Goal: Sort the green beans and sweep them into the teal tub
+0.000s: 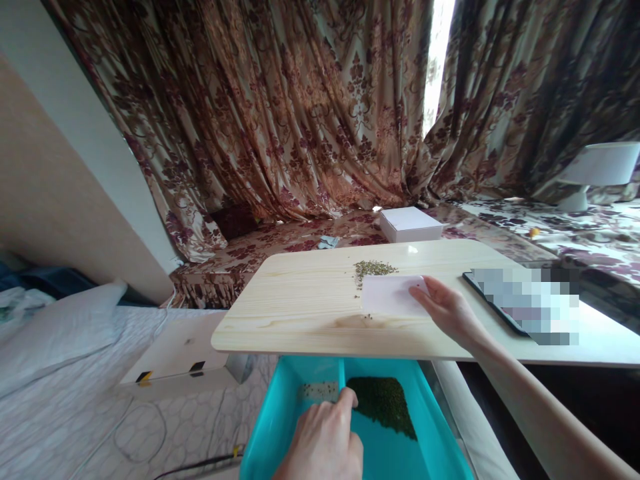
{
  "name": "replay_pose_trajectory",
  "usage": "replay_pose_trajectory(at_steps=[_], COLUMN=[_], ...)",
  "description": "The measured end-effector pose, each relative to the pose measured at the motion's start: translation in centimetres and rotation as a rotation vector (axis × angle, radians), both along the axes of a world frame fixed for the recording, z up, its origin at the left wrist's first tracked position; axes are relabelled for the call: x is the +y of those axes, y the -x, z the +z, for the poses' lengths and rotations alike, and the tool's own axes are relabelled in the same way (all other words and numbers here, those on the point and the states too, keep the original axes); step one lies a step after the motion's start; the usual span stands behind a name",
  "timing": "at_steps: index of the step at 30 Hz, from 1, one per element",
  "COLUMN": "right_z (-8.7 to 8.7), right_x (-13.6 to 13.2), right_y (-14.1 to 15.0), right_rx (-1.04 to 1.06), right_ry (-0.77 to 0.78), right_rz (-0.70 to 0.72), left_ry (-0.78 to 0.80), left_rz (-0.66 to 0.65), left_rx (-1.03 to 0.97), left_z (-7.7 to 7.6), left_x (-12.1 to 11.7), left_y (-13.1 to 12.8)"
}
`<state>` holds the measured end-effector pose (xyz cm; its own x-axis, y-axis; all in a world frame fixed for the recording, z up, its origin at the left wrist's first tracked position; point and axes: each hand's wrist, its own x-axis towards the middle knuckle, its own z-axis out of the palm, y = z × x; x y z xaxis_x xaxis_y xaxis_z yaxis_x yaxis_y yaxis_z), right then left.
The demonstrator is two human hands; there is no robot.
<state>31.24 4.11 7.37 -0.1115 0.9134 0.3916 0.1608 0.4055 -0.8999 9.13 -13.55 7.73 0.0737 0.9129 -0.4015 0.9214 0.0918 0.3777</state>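
My right hand (447, 310) grips a thin white rectangular card (387, 295) at its right end, thumb and fingers closed on it. The card is over the light wood tabletop (290, 300). Right behind its far edge lies a loose pile of small green beans or grains (373, 269); a few stray bits sit by its left and near edges. Below the table's near edge is a turquoise divided bin (430, 407). My left hand (325, 437) is closed at its central divider, fingertips partly hidden. Many green grains (383, 400) fill part of the right compartment; the left one holds a few pale and dark bits (320, 391).
A dark-edged tablet-like device (493, 303), its screen blurred, lies on the table's right side. Behind the table are a white box (411, 223) and floral curtains (310, 100). Left, a white carton (185, 353) sits on a quilted bed (165, 427). A lamp (595, 167) stands far right.
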Motion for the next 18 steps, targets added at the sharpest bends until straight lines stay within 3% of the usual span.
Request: replay_pose_trajectory(at_steps=[5, 18], right_z=[-0.1, -0.7], right_x=[-0.1, 0.2], right_y=[-0.3, -1.1], right_rx=[0.016, 0.029], right_ry=[0.037, 0.084], right_rz=[0.056, 0.048], left_ry=[0.012, 0.003], left_rz=[0.01, 0.036], left_rx=[0.006, -0.004], left_z=[0.0, 0.0], left_x=[-0.1, -0.3], left_y=[0.1, 0.2])
